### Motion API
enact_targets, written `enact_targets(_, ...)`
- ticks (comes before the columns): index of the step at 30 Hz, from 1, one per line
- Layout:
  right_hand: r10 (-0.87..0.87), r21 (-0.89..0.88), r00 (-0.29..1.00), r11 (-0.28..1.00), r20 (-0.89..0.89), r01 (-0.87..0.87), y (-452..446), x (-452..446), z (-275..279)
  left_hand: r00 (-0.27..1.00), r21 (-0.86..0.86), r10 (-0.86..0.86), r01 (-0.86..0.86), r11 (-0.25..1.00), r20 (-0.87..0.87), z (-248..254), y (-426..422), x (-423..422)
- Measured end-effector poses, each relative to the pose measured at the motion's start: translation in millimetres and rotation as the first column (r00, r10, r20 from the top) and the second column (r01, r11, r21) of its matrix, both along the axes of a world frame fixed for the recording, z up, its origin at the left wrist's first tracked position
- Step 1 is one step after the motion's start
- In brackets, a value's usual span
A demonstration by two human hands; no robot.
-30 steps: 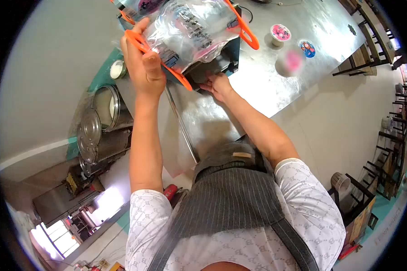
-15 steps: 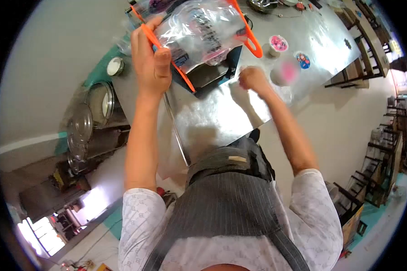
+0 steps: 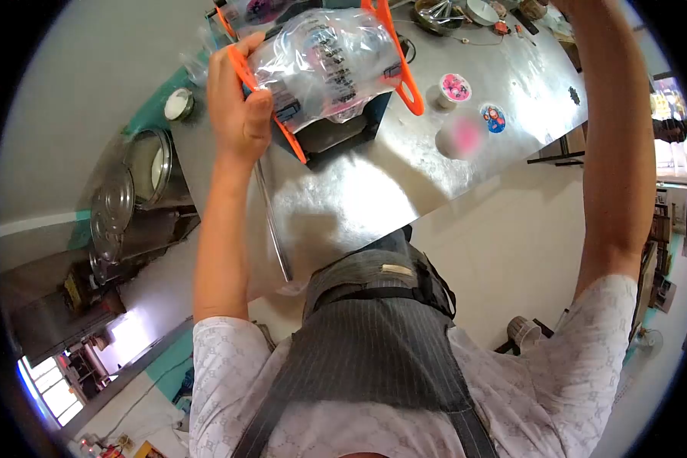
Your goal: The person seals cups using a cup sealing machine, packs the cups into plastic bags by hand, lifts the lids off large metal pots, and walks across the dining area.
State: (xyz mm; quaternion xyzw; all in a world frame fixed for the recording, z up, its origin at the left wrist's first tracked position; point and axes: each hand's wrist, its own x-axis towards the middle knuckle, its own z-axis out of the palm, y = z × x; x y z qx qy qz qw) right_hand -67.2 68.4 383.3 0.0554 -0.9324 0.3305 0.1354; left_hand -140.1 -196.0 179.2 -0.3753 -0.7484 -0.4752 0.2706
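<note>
My left hand (image 3: 240, 107) is wrapped round the left orange side piece (image 3: 288, 139) of a dark machine (image 3: 351, 137) on the metal table. Printed clear plastic film (image 3: 332, 65) lies in a roll across the top, between the orange side pieces. My right hand (image 3: 588, 4) is raised at the top right edge, cut off by the frame, so its fingers are hidden. To the right of the machine stand a cup with a pink patterned lid (image 3: 454, 88) and a blurred cup with a pink spot (image 3: 462, 136). Beside them lies a round blue and red sticker (image 3: 492, 118).
A metal rod (image 3: 273, 225) lies at the near left of the metal table (image 3: 320, 221). Left of it are a jar (image 3: 179, 104) and a large steel pot (image 3: 149, 168). Bowls with utensils (image 3: 439, 15) sit at the back. A basket (image 3: 524, 333) stands at the lower right.
My right hand has left the front of the machine and swung right and up to the frame's edge. My left hand keeps its hold. The view has shifted.
</note>
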Motion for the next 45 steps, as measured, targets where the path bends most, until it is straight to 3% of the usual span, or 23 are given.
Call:
enact_targets(2, -0.052, 0.15, 0.999, 0.988, 0.017, 0.049, -11, 23, -10, 1.0, 0.022, 0.0, 0.0, 1.0, 0.012, -1, -1, 0)
enact_targets(4, -0.116, 0.128, 0.99, 0.986, 0.081, 0.105, -21, 36, -11, 0.997, 0.048, 0.001, -0.005, 0.999, 0.075, 0, 2, -3)
enact_targets(7, 0.013, 0.058, 0.979, 0.998, 0.204, -0.025, 21, 43, -51, 0.986, 0.068, 0.007, -0.018, 0.998, 0.166, -4, 3, 2)
enact_targets(9, 0.357, 0.121, 0.931, 0.923, 0.082, -0.365, 37, 64, -81, 0.982, 0.065, 0.036, -0.049, 0.997, 0.188, -3, 1, 4)
enact_targets(11, 0.343, 0.014, 0.933, 0.939, -0.114, -0.343, 34, 90, -130, 0.977, 0.054, 0.049, -0.062, 0.997, 0.209, -8, -4, -1)
enact_targets(13, 0.332, -0.074, 0.923, 0.933, -0.192, -0.351, 31, 108, -184, 0.964, 0.073, 0.083, -0.104, 0.992, 0.252, -4, -4, 3)
enact_targets(15, 0.335, -0.035, 0.917, 0.936, -0.217, -0.35, 32, 126, -249, 0.976, 0.072, 0.079, -0.095, 0.993, 0.203, -11, -7, -3)
enact_targets(17, 0.321, -0.032, 0.91, 0.94, -0.264, -0.341, 29, 127, -271, 0.959, 0.109, 0.065, -0.098, 0.989, 0.276, -14, -9, -2)
enact_targets(23, 0.319, -0.006, 0.898, 0.942, -0.302, -0.336, 33, 124, -275, 0.934, 0.139, 0.031, -0.086, 0.987, 0.356, -9, 0, 7)
enact_targets(38, 0.297, 0.016, 0.889, 0.95, -0.348, -0.311, 29, 125, -278, 0.965, 0.166, -0.023, -0.021, 0.986, 0.26, -13, -3, -1)
enact_targets(40, 0.304, 0.012, 0.882, 0.947, -0.361, -0.322, 28, 124, -277, 0.947, 0.176, -0.022, -0.036, 0.984, 0.319, -9, 1, 3)
enact_targets(45, 0.302, -0.014, 0.887, 0.945, -0.349, -0.327, 29, 125, -275, 0.972, 0.154, -0.034, -0.003, 0.988, 0.234, -7, 3, 4)
